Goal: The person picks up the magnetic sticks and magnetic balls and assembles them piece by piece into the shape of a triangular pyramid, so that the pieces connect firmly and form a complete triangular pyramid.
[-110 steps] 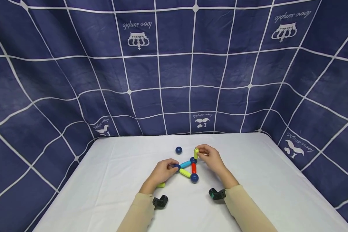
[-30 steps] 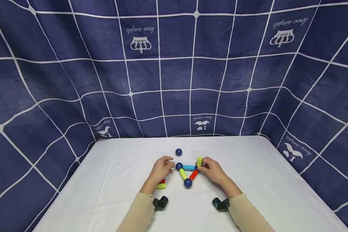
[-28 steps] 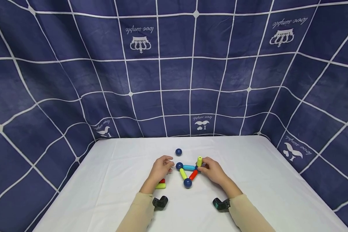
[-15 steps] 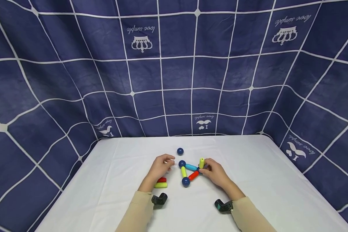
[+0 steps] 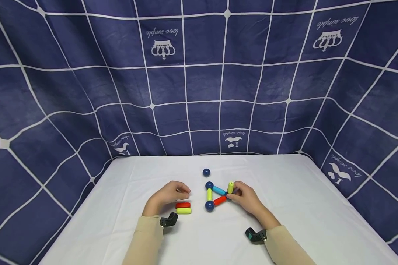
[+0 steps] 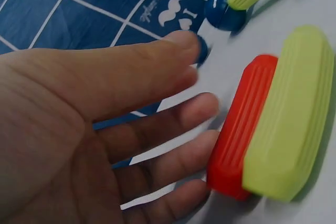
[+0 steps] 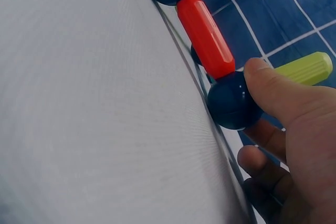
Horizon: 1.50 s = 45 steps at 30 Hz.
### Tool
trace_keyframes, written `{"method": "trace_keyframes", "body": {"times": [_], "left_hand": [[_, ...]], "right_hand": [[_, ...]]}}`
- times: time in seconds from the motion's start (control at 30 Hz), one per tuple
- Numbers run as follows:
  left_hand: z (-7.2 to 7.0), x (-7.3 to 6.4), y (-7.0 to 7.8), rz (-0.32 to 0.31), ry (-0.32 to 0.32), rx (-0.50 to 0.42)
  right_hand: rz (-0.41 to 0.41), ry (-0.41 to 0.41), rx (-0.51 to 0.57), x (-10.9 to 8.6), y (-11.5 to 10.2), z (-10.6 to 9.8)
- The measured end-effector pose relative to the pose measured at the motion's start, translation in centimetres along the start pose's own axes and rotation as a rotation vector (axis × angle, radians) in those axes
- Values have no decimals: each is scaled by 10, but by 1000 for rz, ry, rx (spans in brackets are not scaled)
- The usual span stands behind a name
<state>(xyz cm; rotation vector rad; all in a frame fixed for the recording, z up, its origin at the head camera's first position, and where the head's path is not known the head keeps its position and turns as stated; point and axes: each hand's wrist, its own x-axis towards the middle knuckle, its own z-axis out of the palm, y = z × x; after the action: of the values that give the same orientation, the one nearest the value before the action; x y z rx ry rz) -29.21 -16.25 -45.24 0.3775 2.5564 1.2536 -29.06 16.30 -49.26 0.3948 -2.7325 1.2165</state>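
A flat triangle of magnetic building pieces lies on the white table, with a light blue rod (image 5: pixel 219 190), a red rod (image 5: pixel 220 200) and a yellow-green rod (image 5: pixel 209 194) joining three dark blue balls. At its right corner my right hand (image 5: pixel 248 197) pinches the blue ball (image 7: pixel 234 100), thumb across it. A second yellow-green rod (image 5: pixel 230 187) stands up from that ball. My left hand (image 5: pixel 171 192) holds nothing, its fingers loosely bent. Right by its fingertips in the left wrist view lie a loose red rod (image 6: pixel 241 129) and a loose yellow-green rod (image 6: pixel 291 114), side by side.
A single blue ball (image 5: pixel 206 172) sits behind the triangle. The white cloth-covered table (image 5: pixel 305 206) ends against a dark blue checked curtain (image 5: pixel 199 84) at the back and sides. Both wrists wear small black devices.
My left hand has drawn back left from near the triangle, uncovering the loose rods. The triangle has turned, and its upright rod is held lower down by my right hand, now at the ball.
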Motion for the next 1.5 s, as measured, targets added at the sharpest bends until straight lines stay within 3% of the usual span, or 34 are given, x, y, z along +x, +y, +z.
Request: {"method": "trace_keyframes", "body": {"times": [0.23, 0.87, 1.07, 1.23, 1.5], "left_hand": [[-7, -6, -5, 15, -107, 65], [-1, -6, -6, 17, -108, 141], [-2, -5, -7, -6, -72, 81], [-1, -1, -8, 40, -15, 2], [7, 11, 1, 85, 203, -135]], "right_hand": [[7, 0, 23, -2, -1, 0], [33, -63, 86, -7, -6, 3], [-7, -102, 74, -9, -11, 10], [-10, -99, 54, -10, -15, 12], [-1, -131, 67, -11, -18, 14]]}}
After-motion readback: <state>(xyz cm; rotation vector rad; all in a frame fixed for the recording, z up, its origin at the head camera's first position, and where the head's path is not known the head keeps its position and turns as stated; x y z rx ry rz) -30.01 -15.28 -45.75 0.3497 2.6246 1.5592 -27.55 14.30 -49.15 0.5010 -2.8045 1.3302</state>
